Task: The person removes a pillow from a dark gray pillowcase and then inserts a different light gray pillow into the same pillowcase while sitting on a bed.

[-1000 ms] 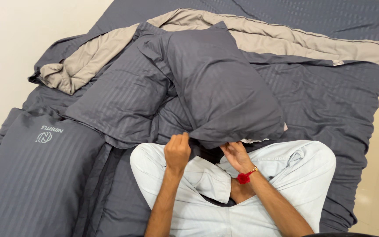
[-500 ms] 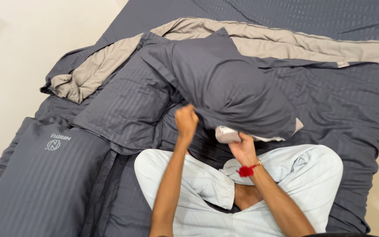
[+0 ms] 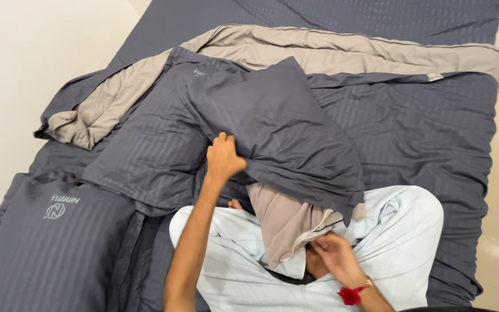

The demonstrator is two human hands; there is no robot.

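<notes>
A dark grey striped fabric pillowcase [image 3: 284, 133] lies at the centre of the frame, half drawn off a beige inner pillow [image 3: 287, 222] that juts from its open end toward the lower middle. The left hand [image 3: 223, 156] is clenched on the cover's edge, pinning it back, while the right hand [image 3: 333, 260] has its fingers closed on the pillow's end over the person's pale trousers [image 3: 399, 225]. A second grey pillow [image 3: 47, 248] rests at lower left on the bed [image 3: 434, 133], with a grey-and-beige quilt [image 3: 319, 55] bunched across the top.
</notes>
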